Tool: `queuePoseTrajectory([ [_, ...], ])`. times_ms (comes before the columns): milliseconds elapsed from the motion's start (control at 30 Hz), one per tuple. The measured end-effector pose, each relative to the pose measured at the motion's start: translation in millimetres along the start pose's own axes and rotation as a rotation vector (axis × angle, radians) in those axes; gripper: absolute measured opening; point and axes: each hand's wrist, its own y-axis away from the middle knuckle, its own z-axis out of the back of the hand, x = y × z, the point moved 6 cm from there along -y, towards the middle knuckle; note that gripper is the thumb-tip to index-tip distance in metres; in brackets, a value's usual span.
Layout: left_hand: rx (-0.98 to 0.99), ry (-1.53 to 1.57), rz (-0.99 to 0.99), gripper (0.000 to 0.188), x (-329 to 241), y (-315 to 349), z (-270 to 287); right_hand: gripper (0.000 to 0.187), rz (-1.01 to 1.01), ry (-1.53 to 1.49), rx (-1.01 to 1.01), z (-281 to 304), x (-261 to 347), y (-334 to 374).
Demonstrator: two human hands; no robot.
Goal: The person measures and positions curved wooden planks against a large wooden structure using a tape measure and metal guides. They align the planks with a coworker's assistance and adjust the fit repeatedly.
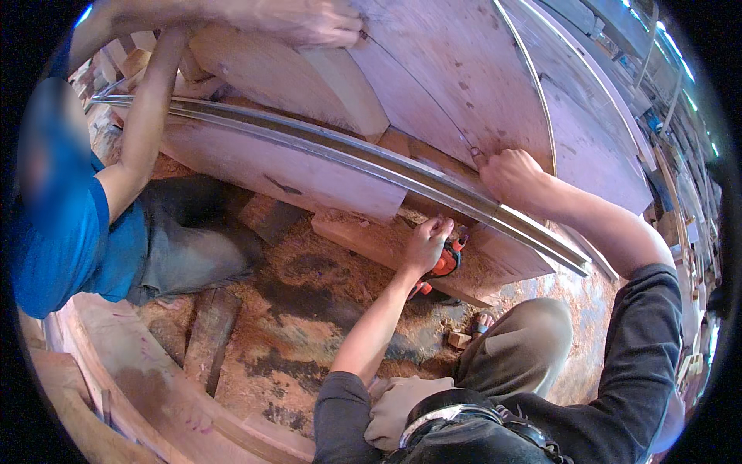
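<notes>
A thin cord point(421, 94) runs taut across a large pale board point(456, 58). My right hand point(512, 176) pinches its near end, by a small loop at the fingertips. The far end is at a co-worker's hand point(328, 23), blurred by motion. My left hand point(427, 246) is closed with fingertips together, just below a long metal bar point(348, 157); whether anything is in them is hidden. Behind this hand sits an orange-red and black tool point(446, 263), partly covered. The bar lies lengthwise along the wooden piece between my two hands.
A co-worker in a blue shirt point(73, 255) crouches at the left, arms reaching over the bar. Sawdust covers the floor point(325, 286). A curved wooden piece point(154, 363) lies at the lower left. More pale boards point(591, 139) stand at the right, near stacked timber.
</notes>
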Motion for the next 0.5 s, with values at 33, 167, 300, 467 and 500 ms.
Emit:
queuePoseTrajectory([
  [33,-0.047,-0.015,-0.034,0.046,-1,-3,-1,0.013,-0.020,-0.012,-0.007,0,-1,0],
  [167,-0.249,-0.210,-0.095,0.043,-22,-7,4,0.014,0.013,-0.017,-0.019,1,-1,1],
  [300,-0.252,-0.505,-0.143,0.040,-84,39,45,0.038,0.066,-0.014,-0.045,2,-3,1],
  [467,-0.591,-0.076,-0.538,0.026,-218,50,142,0.015,-0.016,-0.105,-0.018,0,-7,1],
  [500,-0.604,-0.094,-0.460,0.024,-237,23,160,0.015,-0.022,-0.123,-0.028,1,-7,1],
])
